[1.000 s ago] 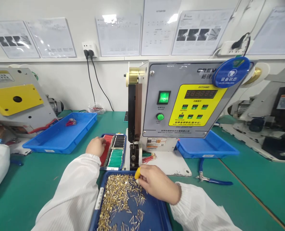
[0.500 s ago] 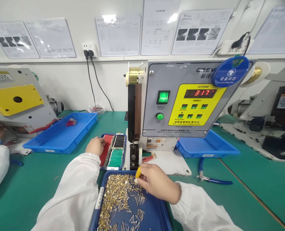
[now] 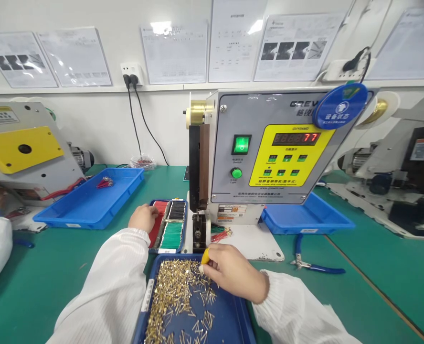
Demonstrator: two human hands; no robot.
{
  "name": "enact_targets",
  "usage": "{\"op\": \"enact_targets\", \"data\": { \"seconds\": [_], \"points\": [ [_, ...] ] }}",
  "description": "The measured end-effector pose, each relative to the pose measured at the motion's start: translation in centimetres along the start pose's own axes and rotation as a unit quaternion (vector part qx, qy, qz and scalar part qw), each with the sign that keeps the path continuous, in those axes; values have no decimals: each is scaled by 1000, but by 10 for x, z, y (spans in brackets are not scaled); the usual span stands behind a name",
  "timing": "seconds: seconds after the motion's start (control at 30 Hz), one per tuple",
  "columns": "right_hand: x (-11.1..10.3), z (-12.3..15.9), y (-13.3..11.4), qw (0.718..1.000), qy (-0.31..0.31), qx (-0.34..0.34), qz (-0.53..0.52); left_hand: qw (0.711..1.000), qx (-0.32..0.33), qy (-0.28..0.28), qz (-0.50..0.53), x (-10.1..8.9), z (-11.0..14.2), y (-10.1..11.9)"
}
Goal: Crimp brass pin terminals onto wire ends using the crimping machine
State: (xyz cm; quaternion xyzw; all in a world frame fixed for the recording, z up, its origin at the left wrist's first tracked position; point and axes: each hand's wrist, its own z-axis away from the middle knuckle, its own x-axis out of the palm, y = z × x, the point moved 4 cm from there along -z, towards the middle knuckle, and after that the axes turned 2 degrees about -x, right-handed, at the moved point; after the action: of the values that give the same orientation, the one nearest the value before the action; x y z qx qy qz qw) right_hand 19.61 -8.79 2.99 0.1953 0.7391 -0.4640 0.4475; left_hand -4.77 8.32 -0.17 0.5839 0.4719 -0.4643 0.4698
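Brass pins point(image 3: 172, 286) lay below and left of the right hand point(image 3: 231, 272), red wires point(image 3: 159, 222) at the fingertips of the left hand point(image 3: 143, 219); whether either pinched anything, I could not tell. A grey machine point(image 3: 248, 129) stood just beyond the right hand.

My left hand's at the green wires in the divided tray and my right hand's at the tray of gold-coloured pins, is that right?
Not quite: in the head view, your left hand is at the red wires in the divided tray, not green. Your right hand is at the tray of gold-coloured pins.
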Motion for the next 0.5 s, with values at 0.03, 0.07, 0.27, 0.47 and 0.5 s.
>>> {"op": "enact_targets", "data": {
  "seconds": [0.03,0.07,0.27,0.47,0.5],
  "points": [
    [0,0,0,1000,0,0,0,1000,1,4,-1,0,0,0],
    [0,0,0,1000,0,0,0,1000,1,7,-3,0,0,0],
    [-1,0,-1,1000,-2,-1,9,1000,1,14,-3,0,1,2],
    [-1,0,-1,1000,1,-4,10,1000,2,19,4,-1,2,3],
    [-1,0,-2,1000,0,-4,8,1000,1,20,5,-1,2,3]
  ]
}}
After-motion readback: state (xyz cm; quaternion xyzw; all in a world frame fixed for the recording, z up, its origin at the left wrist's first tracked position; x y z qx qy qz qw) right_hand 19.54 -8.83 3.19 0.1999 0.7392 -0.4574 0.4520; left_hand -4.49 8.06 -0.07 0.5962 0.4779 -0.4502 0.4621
